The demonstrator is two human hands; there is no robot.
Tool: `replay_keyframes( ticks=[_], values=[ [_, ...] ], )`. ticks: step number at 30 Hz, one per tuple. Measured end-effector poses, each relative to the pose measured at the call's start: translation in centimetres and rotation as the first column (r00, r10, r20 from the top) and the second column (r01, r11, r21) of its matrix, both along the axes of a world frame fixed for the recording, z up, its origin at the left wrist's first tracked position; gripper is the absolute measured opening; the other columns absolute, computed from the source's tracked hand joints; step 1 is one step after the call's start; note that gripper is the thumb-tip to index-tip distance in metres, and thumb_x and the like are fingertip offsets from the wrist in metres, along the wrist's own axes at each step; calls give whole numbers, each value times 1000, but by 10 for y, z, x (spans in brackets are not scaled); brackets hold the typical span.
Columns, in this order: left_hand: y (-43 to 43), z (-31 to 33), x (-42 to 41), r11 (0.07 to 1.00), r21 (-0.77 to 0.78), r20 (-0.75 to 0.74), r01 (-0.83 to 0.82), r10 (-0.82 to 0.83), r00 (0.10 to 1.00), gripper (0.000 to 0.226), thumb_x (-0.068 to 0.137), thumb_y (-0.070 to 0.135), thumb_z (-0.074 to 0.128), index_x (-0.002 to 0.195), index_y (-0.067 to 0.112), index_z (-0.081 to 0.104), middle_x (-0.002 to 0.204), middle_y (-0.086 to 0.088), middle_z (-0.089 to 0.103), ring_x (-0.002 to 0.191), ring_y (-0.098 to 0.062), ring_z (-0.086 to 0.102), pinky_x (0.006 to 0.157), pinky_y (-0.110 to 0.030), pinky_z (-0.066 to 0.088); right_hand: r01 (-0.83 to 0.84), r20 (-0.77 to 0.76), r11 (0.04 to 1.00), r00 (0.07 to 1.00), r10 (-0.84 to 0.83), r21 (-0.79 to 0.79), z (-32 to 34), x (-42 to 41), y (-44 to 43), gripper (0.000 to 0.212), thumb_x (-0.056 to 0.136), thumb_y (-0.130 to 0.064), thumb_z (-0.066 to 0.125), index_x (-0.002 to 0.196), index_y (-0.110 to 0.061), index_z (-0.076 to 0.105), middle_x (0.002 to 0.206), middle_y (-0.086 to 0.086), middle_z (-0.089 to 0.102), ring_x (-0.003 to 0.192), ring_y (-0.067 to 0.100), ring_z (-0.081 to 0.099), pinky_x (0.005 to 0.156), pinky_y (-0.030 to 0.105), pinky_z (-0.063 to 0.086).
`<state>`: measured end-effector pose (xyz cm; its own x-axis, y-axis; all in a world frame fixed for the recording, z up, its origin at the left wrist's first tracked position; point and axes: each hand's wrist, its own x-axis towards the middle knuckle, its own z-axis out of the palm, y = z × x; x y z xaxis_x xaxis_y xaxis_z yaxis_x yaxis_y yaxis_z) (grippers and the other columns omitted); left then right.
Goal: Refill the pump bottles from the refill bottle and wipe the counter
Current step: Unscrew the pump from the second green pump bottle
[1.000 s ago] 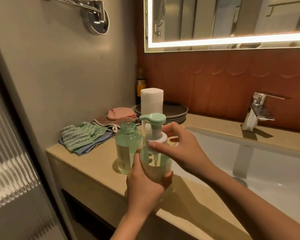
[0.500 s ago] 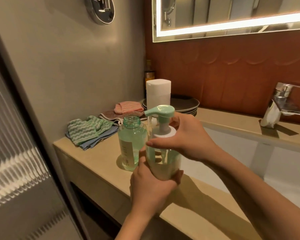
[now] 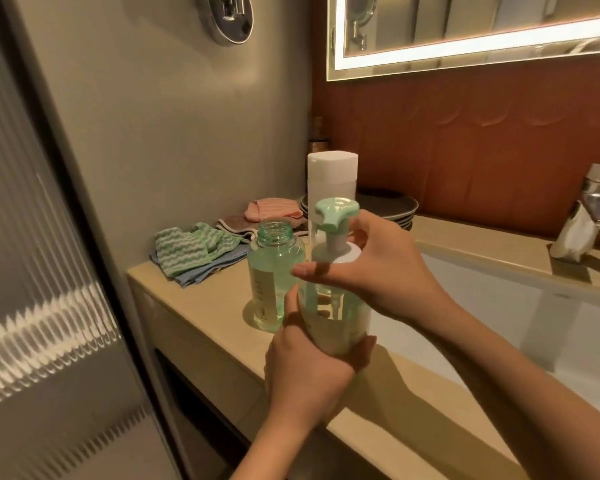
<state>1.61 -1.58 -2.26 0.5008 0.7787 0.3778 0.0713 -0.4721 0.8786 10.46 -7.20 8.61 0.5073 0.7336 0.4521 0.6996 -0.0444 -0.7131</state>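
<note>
A clear pump bottle with pale liquid is held just above the beige counter. My left hand wraps its lower body from below. My right hand grips the white collar under the mint green pump head. An open green-tinted bottle without a cap stands on the counter just left of it. A white-capped bottle stands behind them.
Green striped and blue cloths lie at the counter's back left, with a pink cloth behind. Dark stacked plates sit by the wall. A white sink basin and chrome faucet are to the right.
The view has shifted right and down. Both hands keep hold of the pump bottle, and the pump head has turned so its nozzle points more to the left.
</note>
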Motion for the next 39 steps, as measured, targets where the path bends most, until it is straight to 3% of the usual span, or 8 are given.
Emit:
replay_keyframes(
  ticks=[6,11,15,19,24,30,35,39],
  values=[
    [-2,2,-3,999,37,-29,28,-27,999,87,46,65,71,120,57,26,104,26,56,98,-8,58,82,-37,53,-346,-38,921,938,345,-178,17,13,-16,43,66,-46,67,107,-37,58,120,-15,61,112,-3,54,95,18,40],
    [-1,2,-2,999,25,-8,29,-29,1000,83,46,67,69,106,77,14,108,20,61,97,-10,62,80,-40,55,-185,61,978,980,192,-100,9,1,-9,41,62,-56,72,94,-44,49,98,-28,56,92,-10,53,74,7,42],
    [0,2,-2,998,50,-17,35,-35,999,90,46,66,71,122,59,23,102,26,58,98,-10,61,80,-37,54,-66,191,997,979,71,-31,6,1,-7,41,63,-52,76,96,-37,56,92,-18,63,86,-2,57,70,16,47],
    [0,0,-3,994,104,-28,35,-32,999,97,48,69,70,131,47,25,104,30,50,101,-6,57,84,-33,52,-215,106,971,969,225,-104,14,9,-14,31,73,-28,76,96,-34,56,94,-25,59,89,-16,53,75,2,40],
    [1,0,-3,996,86,-3,34,-33,999,92,46,70,67,126,47,28,102,28,56,98,-5,60,82,-35,54,-290,-89,948,956,280,-132,13,8,-17,75,64,-46,73,129,-33,36,123,-16,50,108,-2,49,85,11,40],
    [0,0,-2,997,82,-5,2,-2,1000,92,45,67,71,124,50,27,98,26,58,94,-9,61,79,-37,54,-5,27,1000,1000,5,3,12,7,-13,112,39,-60,73,137,-24,31,84,-8,58,75,3,55,63,18,44],
    [1,-1,-2,994,105,-14,5,-3,1000,92,45,75,66,124,49,26,99,34,48,96,-5,56,84,-35,53,-137,-30,988,990,135,-74,19,14,-20,97,63,-32,80,143,-26,26,90,-21,62,83,-12,59,70,5,47],
    [1,-1,-3,996,92,5,20,-21,1000,94,47,69,70,128,46,29,105,28,55,101,-5,59,85,-37,54,-166,-6,983,986,166,-78,17,7,-20,95,67,-46,74,144,-35,18,122,-12,51,106,4,52,89,24,43]
  ],
)
